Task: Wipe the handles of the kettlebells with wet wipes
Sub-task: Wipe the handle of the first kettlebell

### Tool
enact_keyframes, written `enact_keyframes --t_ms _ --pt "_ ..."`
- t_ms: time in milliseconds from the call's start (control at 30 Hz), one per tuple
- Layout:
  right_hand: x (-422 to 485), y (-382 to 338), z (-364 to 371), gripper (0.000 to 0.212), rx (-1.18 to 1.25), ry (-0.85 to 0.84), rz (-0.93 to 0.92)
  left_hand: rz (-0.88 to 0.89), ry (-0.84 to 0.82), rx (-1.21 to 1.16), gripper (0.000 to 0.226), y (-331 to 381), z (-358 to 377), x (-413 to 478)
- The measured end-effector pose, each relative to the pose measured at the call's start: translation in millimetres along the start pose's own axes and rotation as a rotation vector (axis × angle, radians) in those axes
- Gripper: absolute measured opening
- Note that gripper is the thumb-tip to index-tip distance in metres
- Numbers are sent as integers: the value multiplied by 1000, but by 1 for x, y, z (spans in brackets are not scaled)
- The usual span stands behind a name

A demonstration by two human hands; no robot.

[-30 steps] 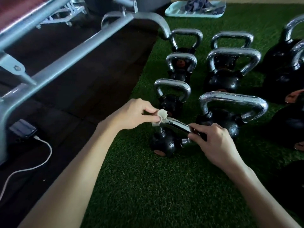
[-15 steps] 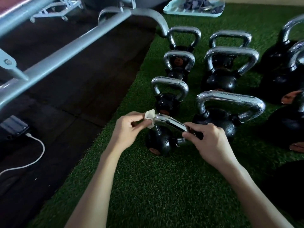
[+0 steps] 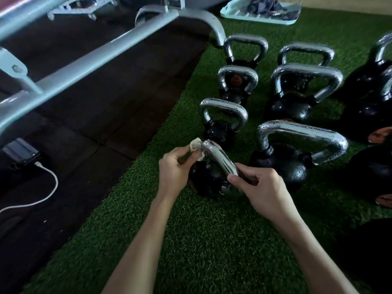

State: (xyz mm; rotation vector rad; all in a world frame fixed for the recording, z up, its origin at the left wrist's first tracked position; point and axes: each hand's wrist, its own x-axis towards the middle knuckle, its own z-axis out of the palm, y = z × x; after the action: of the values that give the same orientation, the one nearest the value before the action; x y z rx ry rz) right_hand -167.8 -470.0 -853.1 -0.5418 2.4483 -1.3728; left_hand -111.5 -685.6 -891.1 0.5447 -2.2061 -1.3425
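On the green turf (image 3: 201,240), nearest of the kettlebells, the small kettlebell (image 3: 206,179) leans so its handle (image 3: 220,158) is reachable: the right hand (image 3: 262,187) clamps its near end steady while the left hand (image 3: 177,168) pinches a wet wipe (image 3: 196,144) against its far bend.

hands (image 3: 216,172) wipe kettlebell handle (image 3: 218,155) with wet wipe (image 3: 196,144).

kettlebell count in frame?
7 kettlebells clear: four in left column, nearest gripped by right hand, wipe in left hand; three in middle column. More cut off at right edge.
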Motion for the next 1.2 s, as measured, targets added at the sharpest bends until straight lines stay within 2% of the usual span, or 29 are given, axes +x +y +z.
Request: enact_keyframes --t_ms 100,167,233,367,433,567,700,800,1000,1100,1200 --pt "5 -3 0 35 55 -66 27 -117 -13 -5 15 -3 2 1" --pt "10 -6 -1 23 83 -120 41 -87 36 -6 15 0 3 1" --pt "12 -8 1 24 118 -160 31 -38 75 -31 23 5 3 0" --pt "14 -6 11 22 247 -90 59 -156 36 -42 45 7 -1 12" --pt "18 -8 13 22 298 -72 86 -209 14 -69 47 11 -2 13" --pt "25 -12 12 27 323 -108 130 -138 21 -134 38 16 0 -2" --pt "28 -13 13 27 343 -125 151 -119 81 -42 40 21 -3 7" --pt "33 -17 13 26 332 -134 142 -85 64 -37 39 26 -3 2" --pt "36 -17 1 26 303 -282 160 -53 56 -82 36 28 1 -18" --pt "40 -17 2 26 330 -282 199 -52 78 -61 37 27 -2 -11" --pt "41 -21 2 24 354 -298 230 5 22 -104 29 22 4 -38"
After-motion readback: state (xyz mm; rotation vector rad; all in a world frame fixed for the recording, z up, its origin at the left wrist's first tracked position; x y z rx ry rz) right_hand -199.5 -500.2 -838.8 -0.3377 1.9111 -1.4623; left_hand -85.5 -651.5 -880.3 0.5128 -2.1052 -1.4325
